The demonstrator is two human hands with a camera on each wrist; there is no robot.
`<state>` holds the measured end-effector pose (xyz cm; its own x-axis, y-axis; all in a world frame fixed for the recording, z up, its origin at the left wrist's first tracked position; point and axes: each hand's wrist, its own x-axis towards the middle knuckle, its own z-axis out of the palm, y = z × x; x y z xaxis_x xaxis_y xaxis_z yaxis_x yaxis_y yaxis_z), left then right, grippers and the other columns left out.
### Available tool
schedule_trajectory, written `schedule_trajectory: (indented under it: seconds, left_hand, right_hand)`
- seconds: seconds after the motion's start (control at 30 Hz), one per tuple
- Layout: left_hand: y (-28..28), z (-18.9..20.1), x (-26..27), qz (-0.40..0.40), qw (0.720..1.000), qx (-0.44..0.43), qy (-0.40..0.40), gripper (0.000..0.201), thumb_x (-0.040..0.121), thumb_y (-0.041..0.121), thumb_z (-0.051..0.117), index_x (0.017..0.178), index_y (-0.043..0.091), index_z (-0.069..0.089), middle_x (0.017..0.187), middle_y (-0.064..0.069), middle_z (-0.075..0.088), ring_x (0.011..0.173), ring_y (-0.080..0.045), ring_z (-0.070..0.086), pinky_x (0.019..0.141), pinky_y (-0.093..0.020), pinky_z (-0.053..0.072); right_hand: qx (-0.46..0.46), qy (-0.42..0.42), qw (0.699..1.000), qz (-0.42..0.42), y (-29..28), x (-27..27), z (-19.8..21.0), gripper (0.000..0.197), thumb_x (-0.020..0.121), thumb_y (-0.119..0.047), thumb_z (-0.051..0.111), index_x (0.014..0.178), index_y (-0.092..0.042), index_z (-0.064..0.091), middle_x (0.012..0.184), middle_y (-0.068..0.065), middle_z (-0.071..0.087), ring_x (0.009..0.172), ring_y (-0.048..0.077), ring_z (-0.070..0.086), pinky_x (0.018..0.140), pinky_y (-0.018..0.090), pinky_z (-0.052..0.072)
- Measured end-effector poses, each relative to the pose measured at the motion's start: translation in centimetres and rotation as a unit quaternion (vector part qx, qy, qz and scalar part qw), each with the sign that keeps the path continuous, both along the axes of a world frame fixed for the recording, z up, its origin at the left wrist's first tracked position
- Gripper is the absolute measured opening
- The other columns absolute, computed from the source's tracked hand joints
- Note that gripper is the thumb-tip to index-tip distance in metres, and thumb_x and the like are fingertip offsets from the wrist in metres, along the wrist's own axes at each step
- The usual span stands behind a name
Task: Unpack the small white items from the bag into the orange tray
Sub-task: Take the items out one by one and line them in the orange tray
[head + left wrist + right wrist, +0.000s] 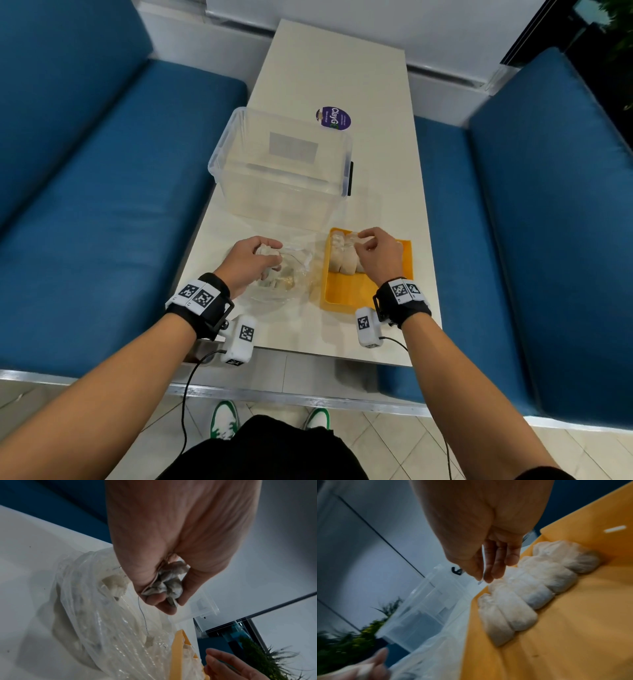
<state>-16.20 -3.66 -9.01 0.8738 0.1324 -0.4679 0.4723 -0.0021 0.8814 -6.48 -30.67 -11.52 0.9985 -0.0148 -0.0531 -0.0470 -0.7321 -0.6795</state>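
A clear plastic bag (287, 277) lies on the table with several small white items still inside it (113, 582). Just above the bag my left hand (255, 260) grips one crumpled white item (164, 582), and a thin thread with a tag (149, 641) hangs from it. To the right sits the orange tray (346, 291), with a row of white items (527, 593) along its far end. My right hand (375, 251) hovers over that row with its fingers (498, 566) hanging loosely, thumb and forefinger close together. I see nothing clearly held in it.
A large clear plastic box (281, 164) stands right behind the bag and tray. A purple round sticker (333, 118) lies beyond it on the white table (376, 205). Blue sofa seats (102, 205) flank the narrow table on both sides.
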Motion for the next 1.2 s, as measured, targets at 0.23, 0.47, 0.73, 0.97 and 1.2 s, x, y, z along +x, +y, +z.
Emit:
schedule_trajectory:
  seconds: [0.23,0.47,0.73,0.97,1.2]
  left_hand:
    - [-1.1,0.4,0.9,0.039,0.991,-0.125,0.007,0.020,0.104,0.002,0.053,0.122,-0.001,0.061,0.101,-0.022,0.067,0.076,-0.026,0.064,0.053,-0.028,0.040]
    - [-1.9,1.4,0.7,0.049,0.982,-0.185,0.013,0.029,0.107,0.008,0.042,0.118,-0.005,0.065,0.090,-0.020,0.065,0.057,-0.020,0.053,0.051,-0.029,0.039]
    - [-1.3,1.5,-0.1,0.012,0.977,-0.212,0.020,0.032,0.107,0.009,0.041,0.121,-0.005,0.066,0.087,-0.014,0.071,0.070,-0.022,0.060,0.054,-0.028,0.037]
    - [-0.9,0.7,-0.3,-0.010,0.984,-0.179,-0.004,0.025,0.100,0.005,0.061,0.124,0.006,0.066,0.104,-0.017,0.073,0.070,-0.018,0.061,0.055,-0.026,0.040]
    - [-1.1,0.5,-0.4,0.015,0.981,-0.195,-0.014,0.018,0.097,0.008,0.067,0.115,0.008,0.068,0.092,-0.013,0.070,0.067,-0.018,0.057,0.056,-0.027,0.037]
  right_hand:
    - [0.130,0.022,0.965,0.225,5.6,-3.0,4.0,0.006,0.089,-0.016,0.076,0.093,-0.013,0.075,0.080,-0.003,0.072,0.069,0.002,0.063,0.067,0.015,0.048]
    - [0.064,-0.032,0.951,0.300,8.2,-4.2,4.4,0.037,0.076,-0.035,0.087,0.110,-0.027,0.075,0.086,-0.005,0.063,0.070,0.003,0.054,0.073,0.027,0.050]
    - [0.068,-0.059,0.967,0.238,8.2,-4.7,4.3,0.007,0.086,-0.026,0.077,0.090,-0.019,0.076,0.083,-0.002,0.069,0.071,0.013,0.059,0.069,0.025,0.049]
    - [0.168,0.042,0.974,0.144,7.5,-4.5,4.8,0.012,0.092,-0.015,0.070,0.093,-0.005,0.076,0.080,0.006,0.075,0.063,0.008,0.066,0.059,0.015,0.049]
    - [0.152,0.087,0.972,0.156,7.5,-5.0,4.7,0.014,0.093,-0.018,0.067,0.095,-0.007,0.076,0.083,0.006,0.077,0.064,0.012,0.068,0.060,0.021,0.051]
